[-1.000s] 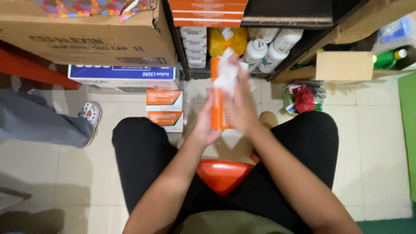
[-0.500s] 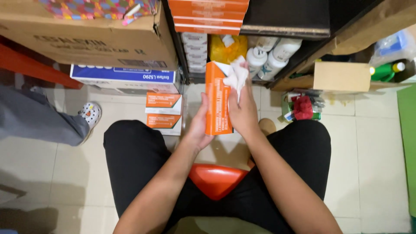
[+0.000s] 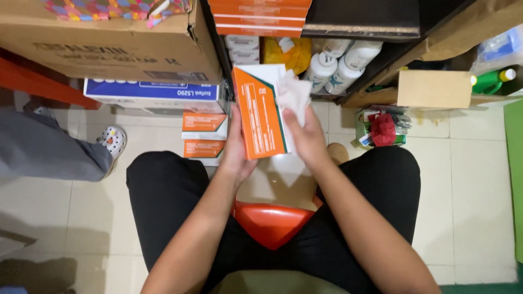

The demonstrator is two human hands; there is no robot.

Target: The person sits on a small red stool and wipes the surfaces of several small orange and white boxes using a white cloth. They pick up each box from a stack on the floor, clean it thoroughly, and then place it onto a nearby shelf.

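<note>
An orange and white carton (image 3: 259, 111) stands upright in front of me, above my knees. My left hand (image 3: 235, 147) grips its left side and lower edge. My right hand (image 3: 305, 133) presses a crumpled white cloth (image 3: 292, 93) against the carton's right white face. I sit on an orange stool (image 3: 271, 222) facing a dark shelf (image 3: 359, 24).
Two more orange and white cartons (image 3: 204, 133) are stacked on the tiled floor at left, beside a blue and white box (image 3: 152, 93) under a large cardboard box (image 3: 109, 41). White bottles (image 3: 338, 62) and a yellow bag (image 3: 286, 51) sit on the shelf. Another person's leg and shoe (image 3: 111, 140) are at left.
My left hand has turned the carton so its broad orange face shows. The right hand with the cloth has shifted down onto the carton's right side.
</note>
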